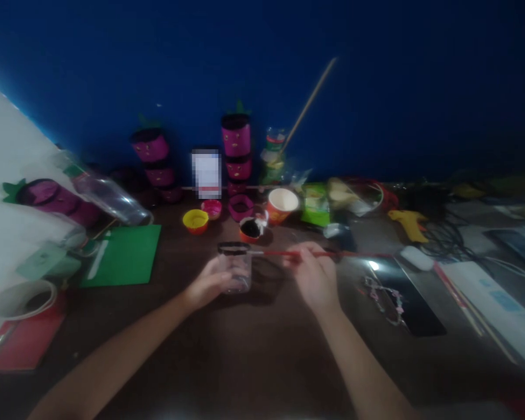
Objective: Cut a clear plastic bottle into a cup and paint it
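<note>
Your 2 hands share the work: the left hand (212,283) is closed around the side of a clear plastic cup (240,281), while the right hand (315,277) pinches a slim red paintbrush (280,253) along its handle, its tip pointing left and meeting the cup near the rim. The cup is at the middle of the view, in front of the small pot of dark paint (250,228); you can't quite tell whether its base touches the tabletop (254,361).

Expect the cup to be very light and thin-walled, so it would likely flex or dent if you squeezed hard, and its smooth side may slip. Hold it low, below the dark band (234,249) at the rim, with 1 thumb in front and your fingers behind; that band could be wet and smear, though the blur hides its finish. The paintbrush should feel light and stiff, soft only at the bristles. Take it by the handle, nearer the tip for finer control, and press gently.
</note>
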`<state>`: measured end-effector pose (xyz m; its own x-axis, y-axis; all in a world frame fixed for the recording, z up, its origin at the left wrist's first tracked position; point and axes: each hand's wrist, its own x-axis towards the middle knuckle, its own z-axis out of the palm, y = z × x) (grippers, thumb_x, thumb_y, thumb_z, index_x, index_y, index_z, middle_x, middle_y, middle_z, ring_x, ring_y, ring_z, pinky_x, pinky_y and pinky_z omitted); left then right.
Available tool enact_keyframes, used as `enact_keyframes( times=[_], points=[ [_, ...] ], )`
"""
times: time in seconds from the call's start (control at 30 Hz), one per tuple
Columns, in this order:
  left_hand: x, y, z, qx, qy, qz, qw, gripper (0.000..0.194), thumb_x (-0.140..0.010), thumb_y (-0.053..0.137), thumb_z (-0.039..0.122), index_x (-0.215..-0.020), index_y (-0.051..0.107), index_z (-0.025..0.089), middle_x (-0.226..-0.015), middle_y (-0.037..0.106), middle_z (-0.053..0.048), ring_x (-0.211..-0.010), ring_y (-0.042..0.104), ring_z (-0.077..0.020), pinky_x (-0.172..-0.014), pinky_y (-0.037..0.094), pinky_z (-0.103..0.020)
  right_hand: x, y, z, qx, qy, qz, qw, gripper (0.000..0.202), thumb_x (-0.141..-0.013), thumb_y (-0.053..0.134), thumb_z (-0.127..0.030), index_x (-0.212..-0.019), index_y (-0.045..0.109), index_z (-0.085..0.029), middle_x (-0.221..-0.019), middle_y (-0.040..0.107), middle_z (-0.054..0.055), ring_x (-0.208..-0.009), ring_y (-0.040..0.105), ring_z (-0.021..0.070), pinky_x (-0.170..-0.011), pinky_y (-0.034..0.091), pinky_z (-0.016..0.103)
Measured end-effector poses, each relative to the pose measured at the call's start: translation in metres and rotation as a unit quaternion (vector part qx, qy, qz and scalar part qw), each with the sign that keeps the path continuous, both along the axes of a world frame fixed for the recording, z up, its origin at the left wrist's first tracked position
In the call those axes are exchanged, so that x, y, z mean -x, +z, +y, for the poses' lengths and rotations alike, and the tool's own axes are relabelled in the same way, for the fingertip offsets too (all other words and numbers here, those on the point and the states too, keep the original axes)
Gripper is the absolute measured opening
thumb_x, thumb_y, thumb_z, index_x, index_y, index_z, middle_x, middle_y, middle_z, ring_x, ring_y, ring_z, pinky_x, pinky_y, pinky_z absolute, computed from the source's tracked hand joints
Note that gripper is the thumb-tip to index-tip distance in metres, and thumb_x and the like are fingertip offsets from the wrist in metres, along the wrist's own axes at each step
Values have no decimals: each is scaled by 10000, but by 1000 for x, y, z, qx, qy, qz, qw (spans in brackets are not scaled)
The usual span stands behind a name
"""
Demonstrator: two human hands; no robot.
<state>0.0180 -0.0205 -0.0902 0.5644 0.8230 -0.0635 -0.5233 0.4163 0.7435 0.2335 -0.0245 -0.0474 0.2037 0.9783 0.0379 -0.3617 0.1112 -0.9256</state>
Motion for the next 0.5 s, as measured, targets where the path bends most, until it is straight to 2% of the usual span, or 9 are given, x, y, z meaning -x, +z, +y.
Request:
enact_keyframes(
  times=[0.3, 0.5],
  points=[
    [2, 0, -2, 22, 13, -13, 1000, 492, -649, 741, 310, -1097, 596, 166, -1051, 597, -108, -984, 597, -254, -730, 502, -307, -11, 0, 5, -8, -28, 10, 1000, 195, -681, 719, -342, -672, 589, -197, -639, 622, -20, -536, 581, 102, -500, 495, 232],
    [-2, 1, -3, 23, 77, 2, 997, 511, -625, 777, 258, -1083, 565, 178, -1017, 610, -82, -989, 591, -241, -761, 493, -319, -15, 5, 4, 5, -73, 51, 996, 256, -661, 741, -373, -628, 555, -200, -589, 630, -34, -488, 587, 95, -461, 478, 210]
  ],
)
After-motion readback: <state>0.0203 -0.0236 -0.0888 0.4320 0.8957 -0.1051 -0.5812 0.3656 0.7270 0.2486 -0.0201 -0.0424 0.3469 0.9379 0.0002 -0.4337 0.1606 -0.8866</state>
